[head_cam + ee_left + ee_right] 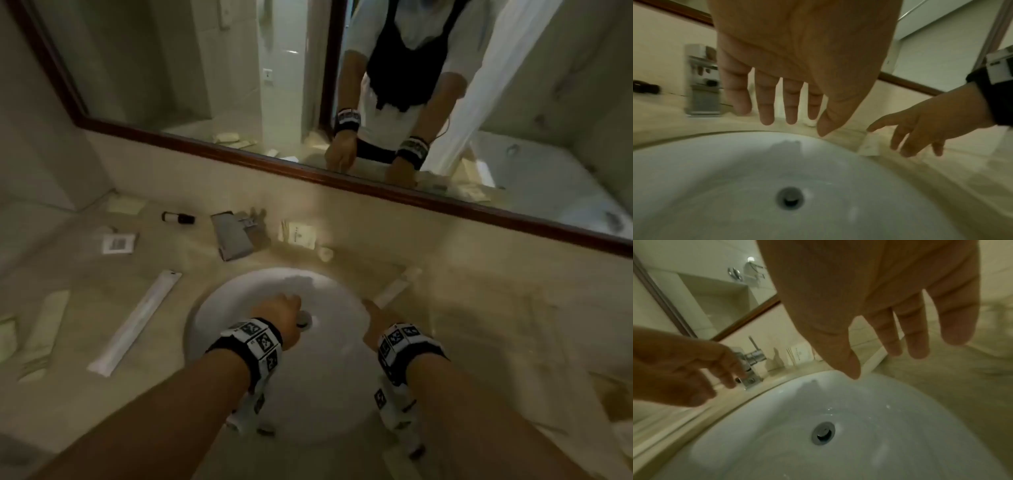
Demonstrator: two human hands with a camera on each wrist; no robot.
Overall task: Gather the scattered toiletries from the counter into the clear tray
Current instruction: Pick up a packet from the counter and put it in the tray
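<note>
Both hands hover open and hold nothing above the white sink [219,308]. My left hand [286,303] [789,120] hangs over the basin with straight fingers pointing at the back rim. My right hand [371,313] [890,356] reaches toward a long white packet [399,286] [869,146] on the counter by the sink's right rim, with a small gap between them. Scattered toiletries lie on the beige counter: a long white packet [135,322], a small dark bottle [178,217], a white square sachet [118,243], a white sachet [301,233] and a small white piece [325,254]. No clear tray is plainly visible.
A chrome faucet [234,236] [752,363] stands behind the basin, under the mirror frame [239,154]. Beige packets [44,329] lie at the counter's far left. A blurred brownish shape [613,397] sits at the right edge. The drain [790,198] is open.
</note>
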